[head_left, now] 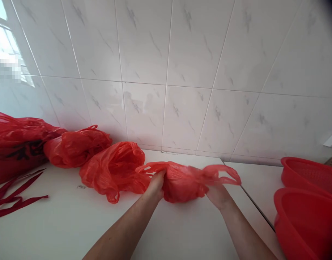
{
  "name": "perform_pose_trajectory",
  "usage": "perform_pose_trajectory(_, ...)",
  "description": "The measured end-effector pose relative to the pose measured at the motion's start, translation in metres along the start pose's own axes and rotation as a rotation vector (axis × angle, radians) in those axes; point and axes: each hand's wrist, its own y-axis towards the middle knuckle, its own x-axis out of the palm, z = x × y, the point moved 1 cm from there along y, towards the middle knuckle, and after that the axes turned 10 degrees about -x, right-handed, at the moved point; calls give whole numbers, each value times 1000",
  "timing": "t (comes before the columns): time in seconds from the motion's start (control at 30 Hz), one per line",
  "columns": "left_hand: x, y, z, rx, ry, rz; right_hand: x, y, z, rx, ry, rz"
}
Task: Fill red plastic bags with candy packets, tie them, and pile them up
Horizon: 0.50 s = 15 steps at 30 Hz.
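Observation:
A red plastic bag [182, 184] is stretched between my two hands just above the white tabletop [166, 231]. My left hand [156, 186] grips its left side near one handle loop, the thumb on the plastic and the other fingers mostly hidden. On the opposite side, my right hand [216, 195] is closed on the bag below the other handle, its fingers largely covered by the film. The bag bulges in the middle, but its contents cannot be made out. Beside my left hand lies a crumpled red plastic bag [98, 173] with its mouth gaping.
Farther left are a bundled red plastic bag [76, 148] and a large red bag [16, 162] with black lettering, dark red straps [22, 202] before it. Two red plastic baskets [284, 216] stand at the right, past a seam. A tiled wall [190, 119] rises behind.

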Motion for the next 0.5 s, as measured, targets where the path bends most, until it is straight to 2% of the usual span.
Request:
perform_pose_trajectory(0.07,3,5,-2,-111,-206,-7,5,17,-1,-32,175,-10)
perform_pose_trajectory(0.13,4,8,-2,-184,-356,-32,7,33,4,-35,346,76)
perform_pose_trajectory(0.2,3,7,-1,-186,-386,-63,5,46,13,18,433,154)
perform_pose_trajectory(0.27,0,6,0,-166,-440,-195,3,55,21,49,467,204)
perform_pose_trajectory(0.37,-2,3,0,-132,-560,-482,-1,60,27,47,489,244)
perform_pose_trajectory(0.4,-1,3,0,-138,-599,-529,-1,60,27,45,491,249)
perform_pose_trajectory(0.43,0,3,-1,-156,-632,-532,-1,58,26,41,495,247)
perform_pose_trajectory(0.5,5,6,-4,-214,-709,-465,1,54,25,53,504,190)
